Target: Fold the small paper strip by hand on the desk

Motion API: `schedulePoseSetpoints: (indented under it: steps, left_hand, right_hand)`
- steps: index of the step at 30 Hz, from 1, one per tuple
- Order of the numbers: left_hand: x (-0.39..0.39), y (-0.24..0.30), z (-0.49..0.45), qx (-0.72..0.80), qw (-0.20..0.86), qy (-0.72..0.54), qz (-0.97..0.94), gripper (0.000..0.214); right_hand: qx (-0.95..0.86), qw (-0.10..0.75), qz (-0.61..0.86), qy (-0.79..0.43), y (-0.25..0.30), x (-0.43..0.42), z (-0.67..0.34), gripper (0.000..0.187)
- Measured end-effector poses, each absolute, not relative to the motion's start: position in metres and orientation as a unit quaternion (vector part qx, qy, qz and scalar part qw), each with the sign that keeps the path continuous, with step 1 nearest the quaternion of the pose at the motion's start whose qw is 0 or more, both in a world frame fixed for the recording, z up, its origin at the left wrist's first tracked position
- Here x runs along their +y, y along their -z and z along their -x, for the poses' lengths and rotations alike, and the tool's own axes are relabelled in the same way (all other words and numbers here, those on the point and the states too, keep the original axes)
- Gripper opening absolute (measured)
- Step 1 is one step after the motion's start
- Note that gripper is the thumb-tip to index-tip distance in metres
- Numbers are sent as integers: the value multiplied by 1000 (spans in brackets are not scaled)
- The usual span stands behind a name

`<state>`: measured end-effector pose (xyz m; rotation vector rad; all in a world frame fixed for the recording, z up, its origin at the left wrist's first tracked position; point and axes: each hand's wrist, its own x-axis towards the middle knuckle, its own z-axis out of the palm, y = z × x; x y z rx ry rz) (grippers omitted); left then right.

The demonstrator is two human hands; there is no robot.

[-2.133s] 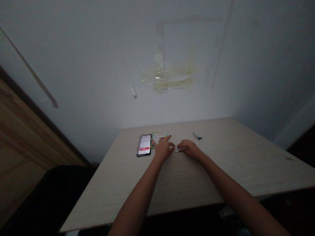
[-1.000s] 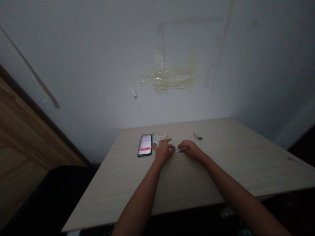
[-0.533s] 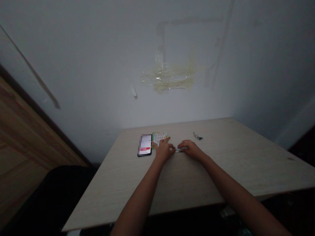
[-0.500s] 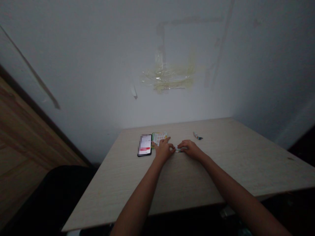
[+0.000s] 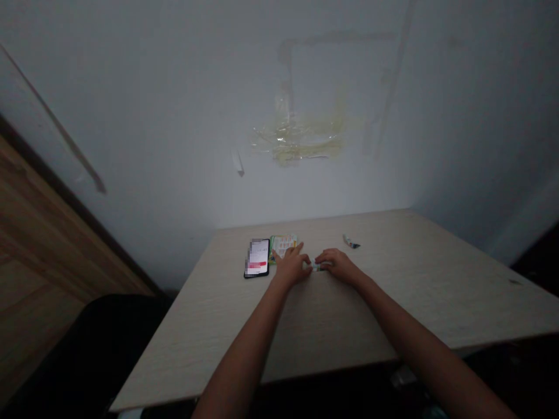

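Note:
Between my two hands, low over the table (image 5: 332, 326), is a small whitish piece with a dark edge (image 5: 315, 266); its kind is too small to make out. My left hand (image 5: 292, 266) pinches its left end between thumb and forefinger, the other fingers spread over a green-and-white printed card or packet (image 5: 283, 243). On the right end, the fingertips of my right hand (image 5: 338, 265) are closed. Part of the small piece is hidden by my fingers.
A phone (image 5: 257, 258) with a lit screen lies left of the printed packet. Behind my right hand lies a small crumpled white-and-dark scrap (image 5: 350, 241). The wall (image 5: 187, 116), with yellowed tape (image 5: 301, 139) on it, rises at the table's back edge.
Almost nothing differs. Both hands stay in place around the small piece, with only a slight shift of the fingers.

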<state>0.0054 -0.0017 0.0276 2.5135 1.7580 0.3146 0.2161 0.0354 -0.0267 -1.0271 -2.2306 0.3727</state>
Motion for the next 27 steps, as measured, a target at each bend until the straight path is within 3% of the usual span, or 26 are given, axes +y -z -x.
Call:
schedulePoseSetpoints:
  steps: [8,23,27]
  left_hand:
    - [-4,-25,-1,572,51,-92,-814,32]
    - [-14,-20,-4,604,5,-155,-782,30]
    - [-14,-16,-8,604,10,-164,-780,30]
  right_hand:
    - [-849,329,388,-143,27,34,-216,19]
    - [-828,344,428,-113,21,22,-209,23]
    - [-832,339,423,-118,17,21,-207,16]
